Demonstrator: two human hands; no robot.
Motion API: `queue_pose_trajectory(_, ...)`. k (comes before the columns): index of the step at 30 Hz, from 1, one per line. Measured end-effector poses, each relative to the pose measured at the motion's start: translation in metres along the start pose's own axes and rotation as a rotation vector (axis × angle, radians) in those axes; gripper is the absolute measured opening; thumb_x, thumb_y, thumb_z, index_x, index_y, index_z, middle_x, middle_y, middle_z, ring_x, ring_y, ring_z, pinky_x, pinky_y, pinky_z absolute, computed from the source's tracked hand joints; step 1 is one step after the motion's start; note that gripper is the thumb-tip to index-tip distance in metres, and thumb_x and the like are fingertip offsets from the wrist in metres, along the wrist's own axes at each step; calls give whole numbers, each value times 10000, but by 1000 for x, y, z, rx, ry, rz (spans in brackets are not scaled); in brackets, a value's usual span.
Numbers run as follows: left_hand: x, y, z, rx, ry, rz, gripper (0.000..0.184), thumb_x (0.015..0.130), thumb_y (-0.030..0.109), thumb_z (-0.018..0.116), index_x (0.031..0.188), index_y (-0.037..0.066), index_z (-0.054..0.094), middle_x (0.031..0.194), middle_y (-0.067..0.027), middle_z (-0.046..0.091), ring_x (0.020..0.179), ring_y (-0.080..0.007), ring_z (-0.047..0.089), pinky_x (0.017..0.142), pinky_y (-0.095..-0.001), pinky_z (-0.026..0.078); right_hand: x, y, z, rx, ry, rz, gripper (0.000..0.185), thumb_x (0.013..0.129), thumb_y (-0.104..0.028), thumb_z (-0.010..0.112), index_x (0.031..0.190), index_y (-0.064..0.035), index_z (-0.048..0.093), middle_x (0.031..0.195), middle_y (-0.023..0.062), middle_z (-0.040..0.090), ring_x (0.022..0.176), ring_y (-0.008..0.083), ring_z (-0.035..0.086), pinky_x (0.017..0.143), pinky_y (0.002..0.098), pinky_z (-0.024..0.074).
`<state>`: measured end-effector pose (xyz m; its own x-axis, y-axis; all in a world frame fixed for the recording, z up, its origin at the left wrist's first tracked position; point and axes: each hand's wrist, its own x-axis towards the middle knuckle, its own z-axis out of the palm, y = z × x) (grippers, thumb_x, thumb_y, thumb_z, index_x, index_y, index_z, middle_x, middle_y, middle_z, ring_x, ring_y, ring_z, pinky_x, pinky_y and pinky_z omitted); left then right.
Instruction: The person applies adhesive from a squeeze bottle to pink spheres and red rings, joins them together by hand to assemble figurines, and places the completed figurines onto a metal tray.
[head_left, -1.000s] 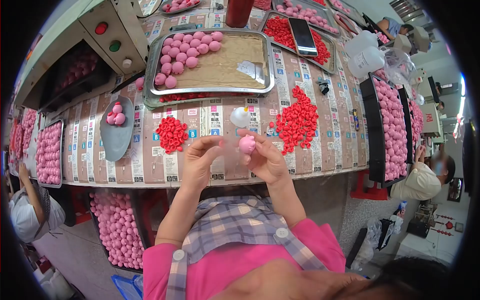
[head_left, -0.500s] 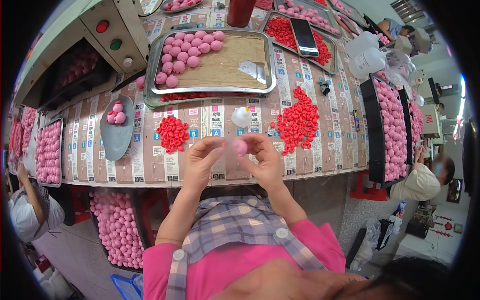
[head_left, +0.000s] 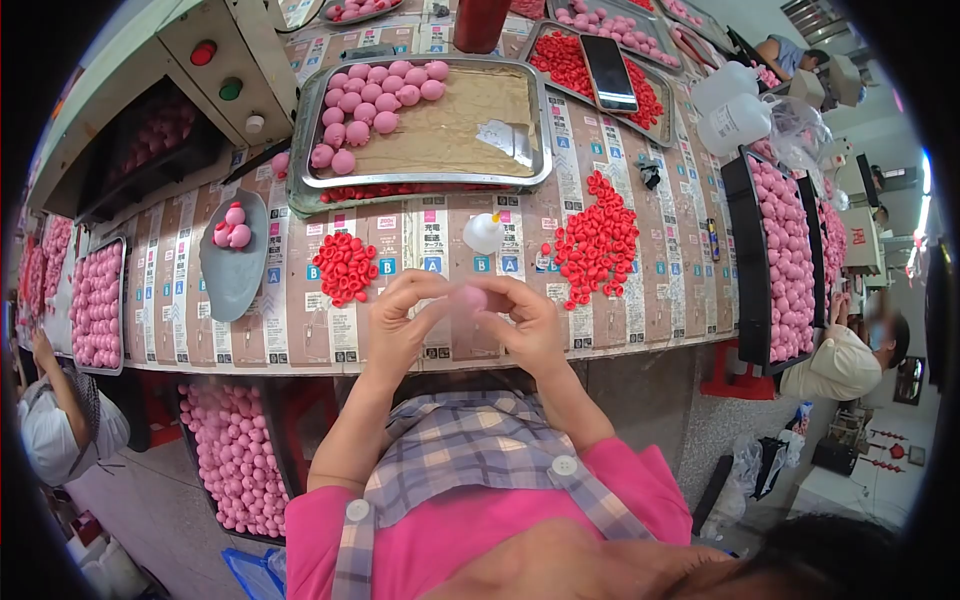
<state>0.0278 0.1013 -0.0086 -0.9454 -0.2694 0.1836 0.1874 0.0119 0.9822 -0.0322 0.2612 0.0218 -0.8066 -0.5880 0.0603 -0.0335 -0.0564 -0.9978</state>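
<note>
Between my two hands, over the table's near edge, is a small pink ball [head_left: 473, 298], blurred and partly covered by fingers. My right hand [head_left: 525, 325] pinches it between thumb and fingertips. My left hand [head_left: 402, 325] is closed in a pinch, its fingertips against the ball's left side; anything in them is hidden. Just beyond stands a small white squeeze bottle [head_left: 484, 235] with a yellowish tip. Piles of little red rings [head_left: 345, 268] and more red rings [head_left: 596, 245] lie to the left and right.
A metal tray [head_left: 546, 130] with pink balls stands beyond the bottle. At left are a grey dish [head_left: 232, 285] with several balls and a control box [head_left: 165, 50]. A phone [head_left: 608, 75] rests on another tray. Black crates [head_left: 750, 255] of balls stand right. Co-workers sit at both sides.
My hands have come together: the left fingertips, apart from the ball before with a small reddish bit at them, now meet it. The ball has shifted slightly left.
</note>
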Motion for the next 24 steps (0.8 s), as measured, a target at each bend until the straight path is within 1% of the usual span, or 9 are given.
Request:
queue_pose_trajectory(2,1,7,-1,183,-20,72,228,691,42,673,911,6,629,907,-81,573,858,-181,544,780,-292,421,-2,7,3,345,-2,130,314,775,-29,611,1073,11,520,985,98,586,882,133,574,738,238,485)
queue_pose_trajectory(5,2,18,6,395,-22,168,324,636,75,714,940,16,617,919,-89,568,863,-214,543,779,-311,416,-3,13,4,424,55,132,290,796,-35,598,1063,14,495,964,91,585,875,121,567,731,222,483)
queue_pose_trajectory(8,1,19,14,529,13,219,404,586,93,743,958,25,600,934,-94,565,870,-236,542,777,-317,420,-5,18,9,418,144,148,260,801,-41,596,1034,8,491,943,86,590,847,106,570,701,211,482)
queue_pose_trajectory(10,0,12,13,592,30,245,437,566,94,753,965,29,589,942,-97,562,875,-247,540,773,-323,424,-6,17,10,418,139,188,257,803,-51,598,1028,4,485,931,85,592,833,97,571,686,202,480)
queue_pose_trajectory(15,2,7,13,632,-9,272,435,554,85,755,952,26,590,932,-98,565,870,-251,543,754,-329,437,-6,23,8,394,138,236,257,813,-74,594,1025,2,471,893,88,607,788,88,582,648,195,477)
queue_pose_trajectory(18,3,8,14,631,-19,260,413,565,87,754,941,23,595,917,-96,569,844,-240,551,746,-317,443,-6,25,5,374,128,209,278,813,-82,593,1049,-1,469,892,82,614,775,86,586,630,193,473)
queue_pose_trajectory(21,2,7,10,533,-10,173,382,592,92,749,936,17,601,909,-90,574,823,-208,556,741,-296,446,-3,17,-21,117,125,216,203,793,-86,609,976,-21,549,902,74,622,733,102,593,601,204,465)
queue_pose_trajectory(23,2,6,6,430,4,95,370,612,96,744,942,9,601,913,-82,574,821,-181,555,744,-281,446,7,15,-41,-517,400,-19,122,729,-92,655,840,-53,623,826,49,603,704,151,571,602,251,448)
queue_pose_trajectory(24,2,5,2,374,12,56,367,622,99,741,948,4,600,918,-78,573,825,-168,552,747,-273,444,12,16,-55,-715,406,-98,110,706,-93,665,803,-57,629,796,48,583,704,167,552,612,269,440)
